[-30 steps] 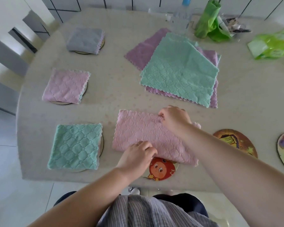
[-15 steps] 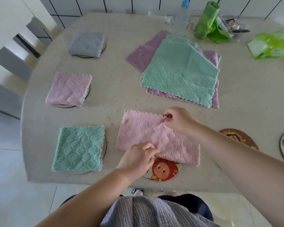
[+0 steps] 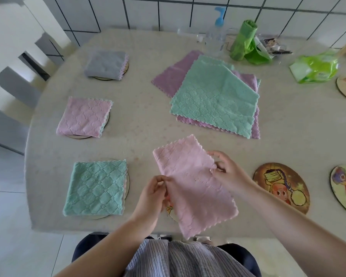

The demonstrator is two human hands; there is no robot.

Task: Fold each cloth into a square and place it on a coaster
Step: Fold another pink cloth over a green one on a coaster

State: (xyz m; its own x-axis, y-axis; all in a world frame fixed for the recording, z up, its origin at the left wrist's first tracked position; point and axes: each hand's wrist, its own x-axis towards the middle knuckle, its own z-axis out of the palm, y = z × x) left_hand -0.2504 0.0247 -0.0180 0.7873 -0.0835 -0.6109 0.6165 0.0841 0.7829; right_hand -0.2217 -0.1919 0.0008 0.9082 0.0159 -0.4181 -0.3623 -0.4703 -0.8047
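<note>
Pink cloth (image 3: pixel 194 186), folded to a strip, hangs above the bench (image 3: pixel 144 120) near edge; we pinch its long edges with left hand (image 3: pixel 154 194) and right hand (image 3: pixel 227 172).

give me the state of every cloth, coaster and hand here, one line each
pink cloth in hands: folded in half, lifted, not yet square
left hand: pinches the cloth's left edge
right hand: pinches its right edge
green folded cloth: square, on a coaster
pink folded cloth: square, on a coaster
grey folded cloth: square, on a coaster
cloth pile: unfolded, green on top
picture coaster: bare
</note>
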